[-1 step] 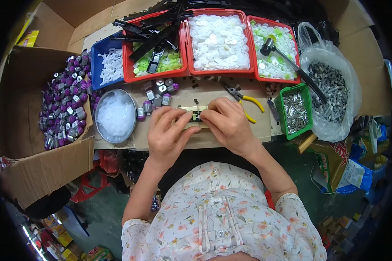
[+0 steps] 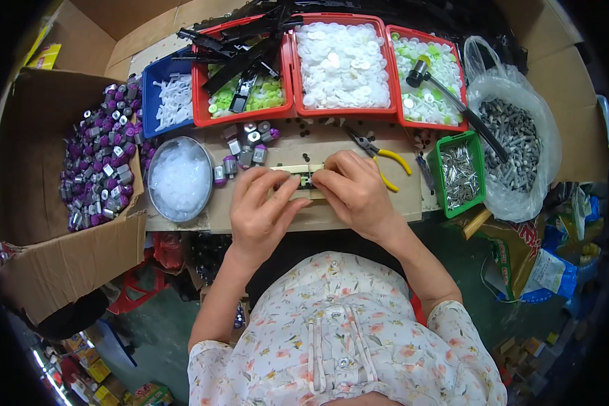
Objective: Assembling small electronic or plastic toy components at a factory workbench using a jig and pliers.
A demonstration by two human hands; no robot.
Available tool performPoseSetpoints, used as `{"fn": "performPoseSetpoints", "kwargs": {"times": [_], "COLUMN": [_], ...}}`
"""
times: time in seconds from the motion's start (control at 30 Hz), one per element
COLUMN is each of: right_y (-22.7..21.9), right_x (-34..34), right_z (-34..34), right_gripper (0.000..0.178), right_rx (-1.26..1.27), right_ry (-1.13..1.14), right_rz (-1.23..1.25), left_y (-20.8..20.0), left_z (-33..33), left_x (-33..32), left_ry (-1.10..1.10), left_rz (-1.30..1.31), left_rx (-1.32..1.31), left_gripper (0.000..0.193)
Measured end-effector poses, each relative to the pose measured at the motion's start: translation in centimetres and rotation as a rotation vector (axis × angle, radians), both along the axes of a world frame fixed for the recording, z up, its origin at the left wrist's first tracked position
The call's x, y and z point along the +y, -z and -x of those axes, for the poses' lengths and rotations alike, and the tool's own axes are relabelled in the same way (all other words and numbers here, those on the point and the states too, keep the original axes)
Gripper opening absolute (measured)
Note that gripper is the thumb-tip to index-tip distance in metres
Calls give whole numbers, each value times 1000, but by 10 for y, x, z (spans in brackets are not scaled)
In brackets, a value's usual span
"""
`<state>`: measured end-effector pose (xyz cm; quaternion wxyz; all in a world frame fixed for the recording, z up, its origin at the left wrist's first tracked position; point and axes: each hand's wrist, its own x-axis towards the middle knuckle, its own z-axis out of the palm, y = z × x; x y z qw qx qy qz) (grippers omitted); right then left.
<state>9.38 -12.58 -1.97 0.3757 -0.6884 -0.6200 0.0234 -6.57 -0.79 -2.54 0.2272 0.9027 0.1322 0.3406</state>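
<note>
Over the near middle of the table, my left hand [image 2: 258,210] and my right hand [image 2: 353,193] meet with fingertips almost together. Both are closed, thumb and fingers pinching at a small black part with pale green pieces [image 2: 304,181]. It sits in a narrow cream-coloured holder [image 2: 294,168] lying on the cardboard. My fingers hide much of the part, so its exact kind is unclear. Just beyond the holder lie a few tiny black pieces [image 2: 306,157]. Yellow-handled pliers [image 2: 386,154] rest beyond my right hand, and several silver-and-purple motor-like pieces [image 2: 250,143] beyond my left.
A bowl of clear material [image 2: 180,180] and a carton [image 2: 61,264] of purple-and-silver pieces stand left. Behind are a blue tray [image 2: 145,101] and red trays [image 2: 345,110] of small plastic parts. A hammer [image 2: 457,101], a green basket [image 2: 481,166] of metal pins and a filled plastic bag [image 2: 551,145] sit right.
</note>
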Motion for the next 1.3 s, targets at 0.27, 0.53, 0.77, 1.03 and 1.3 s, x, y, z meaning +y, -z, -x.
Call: {"fn": "performPoseSetpoints", "kwargs": {"times": [0.27, 0.53, 0.77, 1.03, 1.3], "right_y": [-7, -7, -13, -11, -20], "right_x": [3, 3, 4, 6, 8], "right_z": [4, 8, -2, -9, -8], "right_gripper": [14, 12, 14, 21, 22], "right_rx": [-89, -135, -54, 33, -299], "right_ry": [-24, 10, -37, -79, -181], "right_rz": [99, 118, 188, 183, 259], "left_y": [17, 27, 24, 25, 18], "left_z": [9, 8, 8, 8, 8], "left_x": [-13, -13, -10, -9, 0], "left_ry": [-20, -34, -22, -11, 72], "left_rz": [-134, -323, -419, -446, -657], "left_rx": [47, 80, 149, 150, 188], "left_gripper": [37, 33, 33, 29, 31]}}
